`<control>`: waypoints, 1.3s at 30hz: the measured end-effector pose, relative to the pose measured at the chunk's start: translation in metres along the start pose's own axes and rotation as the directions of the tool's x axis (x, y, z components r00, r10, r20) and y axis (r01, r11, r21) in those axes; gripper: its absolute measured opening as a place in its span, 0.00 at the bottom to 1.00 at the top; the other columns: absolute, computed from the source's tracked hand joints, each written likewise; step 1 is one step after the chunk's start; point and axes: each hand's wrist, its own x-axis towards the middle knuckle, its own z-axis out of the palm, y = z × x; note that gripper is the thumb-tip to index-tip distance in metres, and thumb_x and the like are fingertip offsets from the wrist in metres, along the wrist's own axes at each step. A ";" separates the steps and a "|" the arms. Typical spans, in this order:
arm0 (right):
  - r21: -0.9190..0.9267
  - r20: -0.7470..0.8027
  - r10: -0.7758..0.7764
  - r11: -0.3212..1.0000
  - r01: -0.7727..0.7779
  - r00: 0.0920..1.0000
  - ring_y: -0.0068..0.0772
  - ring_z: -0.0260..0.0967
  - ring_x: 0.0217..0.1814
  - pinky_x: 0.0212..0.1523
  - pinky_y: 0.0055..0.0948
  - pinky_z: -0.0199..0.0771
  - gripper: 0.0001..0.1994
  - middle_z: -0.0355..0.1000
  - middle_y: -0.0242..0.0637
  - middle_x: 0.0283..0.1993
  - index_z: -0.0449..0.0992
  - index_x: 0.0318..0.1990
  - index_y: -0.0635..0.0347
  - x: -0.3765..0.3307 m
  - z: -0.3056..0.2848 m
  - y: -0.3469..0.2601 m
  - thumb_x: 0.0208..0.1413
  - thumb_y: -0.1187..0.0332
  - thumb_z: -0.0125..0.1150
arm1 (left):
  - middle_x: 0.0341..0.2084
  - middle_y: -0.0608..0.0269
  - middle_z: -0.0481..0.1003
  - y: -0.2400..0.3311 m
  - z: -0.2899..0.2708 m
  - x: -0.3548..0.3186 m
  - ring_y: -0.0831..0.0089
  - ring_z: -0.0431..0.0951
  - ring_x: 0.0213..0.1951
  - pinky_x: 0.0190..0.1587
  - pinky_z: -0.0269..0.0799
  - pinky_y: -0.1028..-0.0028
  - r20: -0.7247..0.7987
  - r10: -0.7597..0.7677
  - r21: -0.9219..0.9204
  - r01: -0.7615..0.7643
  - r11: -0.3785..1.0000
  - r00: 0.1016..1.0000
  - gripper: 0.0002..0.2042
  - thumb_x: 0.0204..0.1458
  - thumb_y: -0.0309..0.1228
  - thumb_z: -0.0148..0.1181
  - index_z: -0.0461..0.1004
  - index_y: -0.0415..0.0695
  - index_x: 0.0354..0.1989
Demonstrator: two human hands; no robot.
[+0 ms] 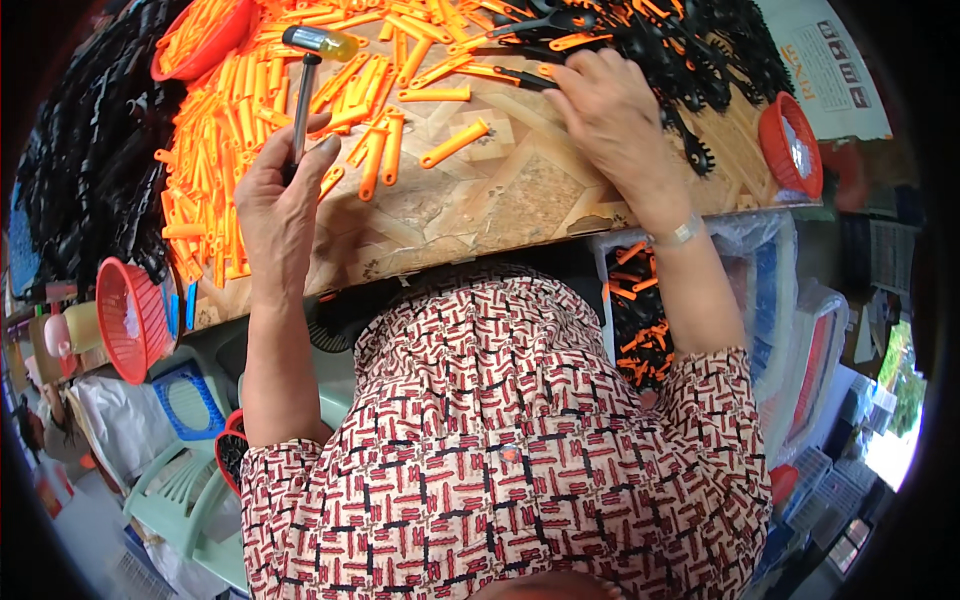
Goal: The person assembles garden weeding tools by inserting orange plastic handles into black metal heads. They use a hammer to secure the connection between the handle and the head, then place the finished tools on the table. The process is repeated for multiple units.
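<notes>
My left hand [277, 190] is closed around the dark handle of a small mallet [303, 100], which stands head up. The mallet head has a translucent yellow end. At the far right of the table, my right hand [612, 115] has its fingers bent around the black shaft of a kitchen utensil [522, 78]. An orange handle sits on that utensil's left end; its other end is hidden by my hand. Loose orange handles [385, 150] lie between my hands, with a large heap of them beside my left hand. Black utensils [700, 60] pile up beyond my right hand.
A red basket [215, 55] of orange handles stands far left, near a heap of black parts [85, 140]. Red baskets sit by the table's left [133, 325] and right [790, 150] edges. Below the right edge, a bin holds black-and-orange pieces [640, 340]. A green chair [185, 490] stands lower left.
</notes>
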 end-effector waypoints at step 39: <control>0.521 0.780 0.503 -0.194 -0.831 0.372 0.19 0.75 0.20 0.20 0.21 0.69 0.10 0.77 0.31 0.23 0.82 0.33 0.67 -0.135 -0.046 -0.076 0.61 0.68 0.70 | 0.23 0.67 0.78 0.021 0.135 -0.003 0.84 0.74 0.18 0.20 0.67 0.85 0.683 -0.150 -0.097 0.293 0.951 0.715 0.16 0.54 0.26 0.73 0.79 0.40 0.50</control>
